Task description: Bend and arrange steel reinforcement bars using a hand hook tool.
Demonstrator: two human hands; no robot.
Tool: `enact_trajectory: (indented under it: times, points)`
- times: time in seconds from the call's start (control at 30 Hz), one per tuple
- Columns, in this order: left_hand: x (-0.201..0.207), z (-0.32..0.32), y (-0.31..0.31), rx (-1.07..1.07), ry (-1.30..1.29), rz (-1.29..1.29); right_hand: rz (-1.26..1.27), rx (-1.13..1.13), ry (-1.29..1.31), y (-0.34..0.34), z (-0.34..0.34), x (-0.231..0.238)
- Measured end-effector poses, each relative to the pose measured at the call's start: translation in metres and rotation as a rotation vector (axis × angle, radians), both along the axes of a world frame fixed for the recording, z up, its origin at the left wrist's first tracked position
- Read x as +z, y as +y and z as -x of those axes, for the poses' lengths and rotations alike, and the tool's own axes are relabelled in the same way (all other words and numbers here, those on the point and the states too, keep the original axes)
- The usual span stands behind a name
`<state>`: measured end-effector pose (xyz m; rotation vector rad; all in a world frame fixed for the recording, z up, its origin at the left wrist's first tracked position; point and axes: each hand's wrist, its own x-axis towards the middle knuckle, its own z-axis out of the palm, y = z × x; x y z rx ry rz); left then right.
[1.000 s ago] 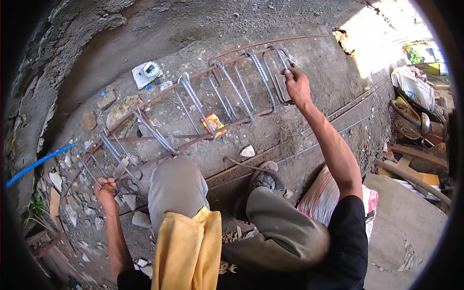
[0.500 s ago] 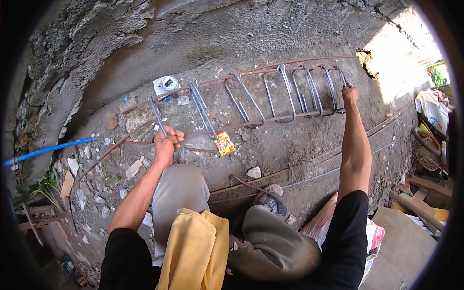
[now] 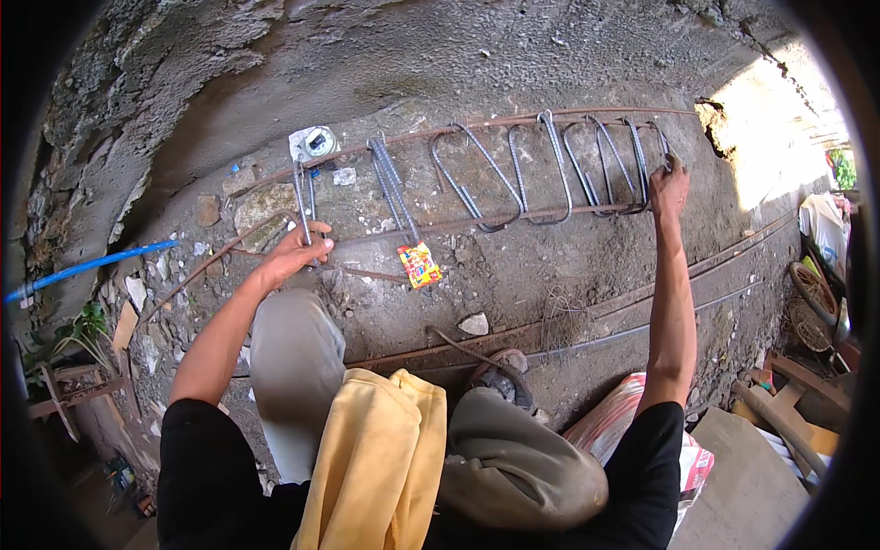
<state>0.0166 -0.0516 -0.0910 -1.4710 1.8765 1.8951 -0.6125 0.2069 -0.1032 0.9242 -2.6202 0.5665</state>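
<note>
A long frame of two rusty reinforcing bars lies along the ground, with several bent grey steel stirrups (image 3: 555,160) hooked across it. At the frame's left end, my left hand (image 3: 291,252) grips the lower part of the end stirrup (image 3: 301,197), its index finger and thumb stretched toward the lower bar (image 3: 385,235). My right hand (image 3: 669,191) has its fingers closed on the stirrup at the far right end, partly hiding it. A yellow-and-red packet (image 3: 419,264) lies under the lower bar near a close pair of stirrups (image 3: 390,188).
Behind the frame rises a rough concrete wall (image 3: 403,64). A round white item like a tape measure (image 3: 319,142) sits near it. Further about are a blue pipe (image 3: 92,270), a yellow cloth (image 3: 376,458) over my lap, long bars (image 3: 642,301) and piled scrap wood (image 3: 788,412).
The left end stirrup now stands straighter, and my left hand has shifted slightly left and away from me with it. My right hand remains at the right end. The whole view has shifted slightly.
</note>
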Motion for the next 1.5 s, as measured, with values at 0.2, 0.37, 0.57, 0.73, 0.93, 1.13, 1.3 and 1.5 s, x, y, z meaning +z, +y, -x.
enact_trajectory:
  times: [0.2,0.37,0.57,0.73,0.93,1.13,1.3,1.5]
  points:
    - [0.007,-0.005,-0.029,-0.116,-0.236,0.103,0.102,0.503,-0.401,-0.044,-0.195,0.036]
    - [-0.021,-0.005,-0.043,-0.541,-0.195,0.355,-0.019,0.661,-0.421,-0.033,-0.278,0.023]
    - [-0.027,-0.019,-0.049,-0.580,-0.130,0.195,0.090,0.281,-0.429,0.009,-0.261,0.032]
    - [-0.018,-0.021,-0.045,-0.383,-0.021,0.199,-0.290,0.035,-0.455,0.110,-0.201,0.005]
    - [-0.017,-0.013,-0.040,-0.214,-0.085,0.091,-0.104,0.057,-0.642,0.137,-0.203,-0.029]
    - [-0.017,-0.016,-0.034,-0.257,-0.067,0.126,-0.481,0.167,-0.556,0.099,-0.224,-0.030]
    - [-0.017,-0.019,-0.039,-0.246,-0.078,0.044,0.181,0.058,-0.753,0.085,-0.227,0.023]
    - [-0.011,-0.029,-0.047,-0.306,-0.196,0.185,0.956,0.137,-0.951,0.075,-0.217,0.095]
